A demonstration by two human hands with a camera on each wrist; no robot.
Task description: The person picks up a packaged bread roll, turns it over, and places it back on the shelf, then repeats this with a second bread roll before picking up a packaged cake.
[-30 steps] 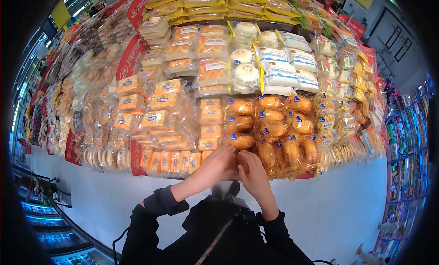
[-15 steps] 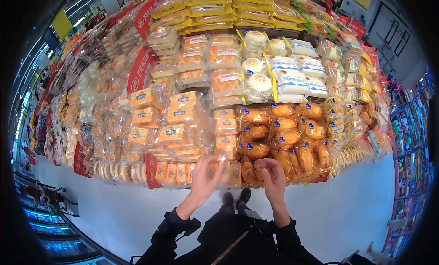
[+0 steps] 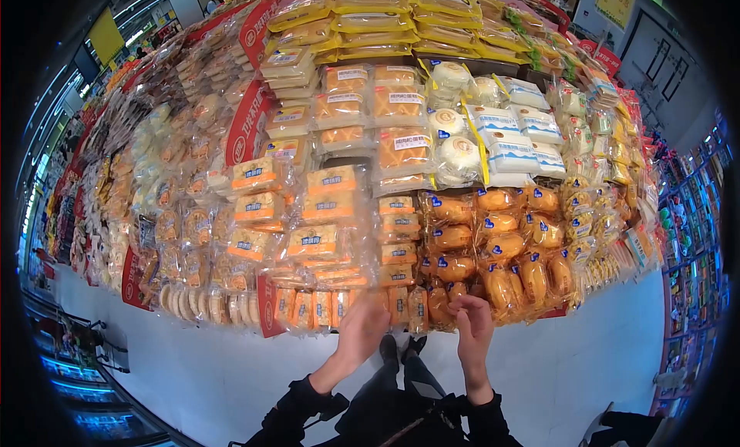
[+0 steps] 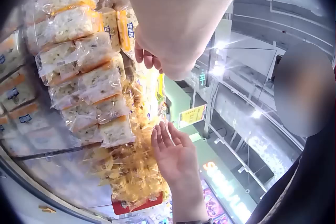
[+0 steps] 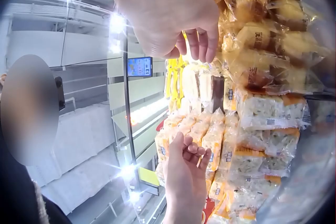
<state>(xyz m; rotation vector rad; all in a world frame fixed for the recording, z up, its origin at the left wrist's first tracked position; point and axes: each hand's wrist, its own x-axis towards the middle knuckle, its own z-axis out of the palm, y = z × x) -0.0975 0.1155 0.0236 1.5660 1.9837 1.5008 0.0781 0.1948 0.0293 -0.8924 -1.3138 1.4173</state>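
Observation:
In the head view my left hand [image 3: 364,324] is at the front row of orange-and-clear wrapped cakes [image 3: 302,310], its fingers bent and overlapping the packs. Seen from the right wrist, this left hand [image 5: 186,169] has loosely bent fingers beside the packs, with nothing visible in them. My right hand [image 3: 473,325] hovers at the front of the glossy brown bread rolls [image 3: 505,289], fingers relaxed. Its palm faces the left wrist camera, bare, and that right hand [image 4: 177,155] grips nothing. Between both hands stand upright wrapped cakes [image 3: 417,308] and brown rolls.
Behind lie larger cake packs [image 3: 405,148], round white buns [image 3: 459,156] and blue-white packets [image 3: 512,156]. Red sign strips [image 3: 248,123] divide the left side. A shelf [image 3: 697,270] stands at the right, and pale floor [image 3: 574,354] lies below the display's front edge.
A second ago both hands were together over the brown rolls. They have parted, the left going left over the orange-wrapped cakes. The head view has shifted, so the display appears lower and further right.

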